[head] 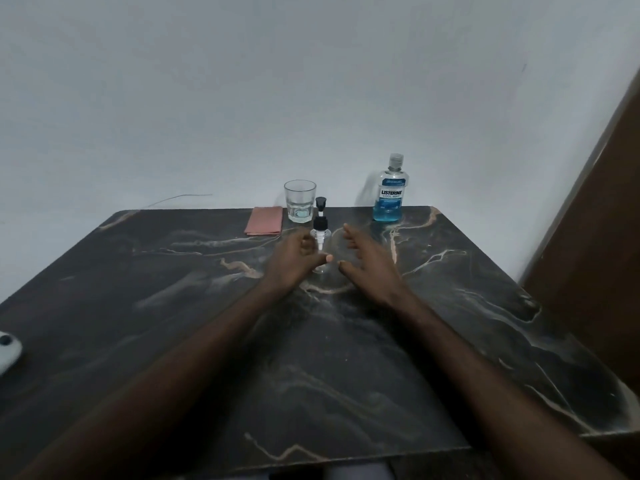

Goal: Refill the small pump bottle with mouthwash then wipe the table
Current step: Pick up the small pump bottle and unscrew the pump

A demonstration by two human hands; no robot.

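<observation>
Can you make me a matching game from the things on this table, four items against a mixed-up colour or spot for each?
Things:
1 mouthwash bottle
2 glass
3 cloth
4 small pump bottle

Descriptions:
A pink, folded flat
B black pump top
C blue liquid, farthest right
D clear, open-topped, next to the cloth

Pairs: 1-C; 2-D; 3-A; 4-B
</observation>
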